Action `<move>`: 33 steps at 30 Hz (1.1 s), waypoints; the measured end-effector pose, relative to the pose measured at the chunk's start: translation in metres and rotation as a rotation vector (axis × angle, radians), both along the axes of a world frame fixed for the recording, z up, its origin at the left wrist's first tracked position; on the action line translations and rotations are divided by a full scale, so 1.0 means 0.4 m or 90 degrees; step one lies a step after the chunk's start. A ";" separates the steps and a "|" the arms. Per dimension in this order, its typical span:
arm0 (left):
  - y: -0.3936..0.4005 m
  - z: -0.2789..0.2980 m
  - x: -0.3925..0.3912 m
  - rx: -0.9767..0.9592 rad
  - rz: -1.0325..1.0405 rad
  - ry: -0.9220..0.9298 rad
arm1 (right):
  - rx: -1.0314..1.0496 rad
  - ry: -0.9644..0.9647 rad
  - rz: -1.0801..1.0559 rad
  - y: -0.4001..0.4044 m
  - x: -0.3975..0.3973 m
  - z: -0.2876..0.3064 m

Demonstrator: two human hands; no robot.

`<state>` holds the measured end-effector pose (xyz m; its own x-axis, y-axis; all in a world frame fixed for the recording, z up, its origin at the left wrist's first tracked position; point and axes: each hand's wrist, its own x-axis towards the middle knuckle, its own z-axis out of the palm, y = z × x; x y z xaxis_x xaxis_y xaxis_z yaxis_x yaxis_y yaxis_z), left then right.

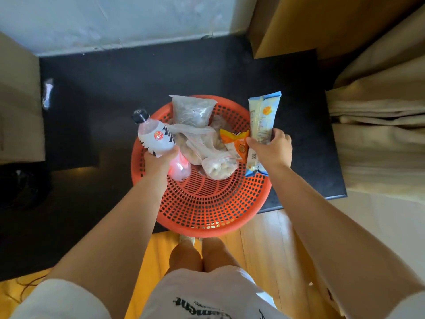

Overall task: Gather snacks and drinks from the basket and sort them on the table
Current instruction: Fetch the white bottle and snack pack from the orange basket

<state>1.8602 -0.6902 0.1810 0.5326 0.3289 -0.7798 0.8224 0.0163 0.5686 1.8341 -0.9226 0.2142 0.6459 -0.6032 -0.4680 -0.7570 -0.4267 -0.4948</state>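
The left hand (158,161) grips a bottle (154,134) low on its body, heavy and likely slick; the right hand (271,149) pinches a light, crinkly packet (263,116) mid-length. Both are over the basket (202,203) on the desk (103,100).

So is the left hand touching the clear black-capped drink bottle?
Touching: the head view shows the left hand wrapped round the clear black-capped drink bottle.

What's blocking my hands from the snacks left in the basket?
Nothing lies over them, but the left hand grips a bottle and the right hand a long packet, so neither is free.
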 end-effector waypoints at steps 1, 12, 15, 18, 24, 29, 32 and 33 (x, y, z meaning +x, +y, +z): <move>0.001 -0.003 0.002 0.010 -0.003 -0.003 | 0.003 -0.004 0.002 -0.002 -0.001 0.000; 0.040 0.097 -0.056 -0.032 -0.080 -0.107 | 0.199 -0.110 -0.153 -0.006 -0.063 0.087; 0.062 0.180 -0.085 -0.092 -0.131 -0.183 | 0.340 -0.178 -0.253 0.010 -0.129 0.150; 0.086 0.258 -0.113 -0.201 -0.159 -0.202 | 0.435 -0.217 -0.341 0.041 -0.215 0.206; 0.131 0.354 -0.166 -0.360 -0.294 -0.200 | 0.598 -0.365 -0.439 0.165 -0.408 0.325; 0.189 0.415 -0.226 -0.426 -0.440 -0.158 | 0.606 -0.449 -0.528 0.336 -0.555 0.381; 0.208 0.443 -0.272 -0.436 -0.534 -0.124 | 0.555 -0.479 -0.587 0.427 -0.636 0.390; 0.212 0.449 -0.289 -0.435 -0.567 -0.111 | 0.528 -0.487 -0.607 0.452 -0.665 0.392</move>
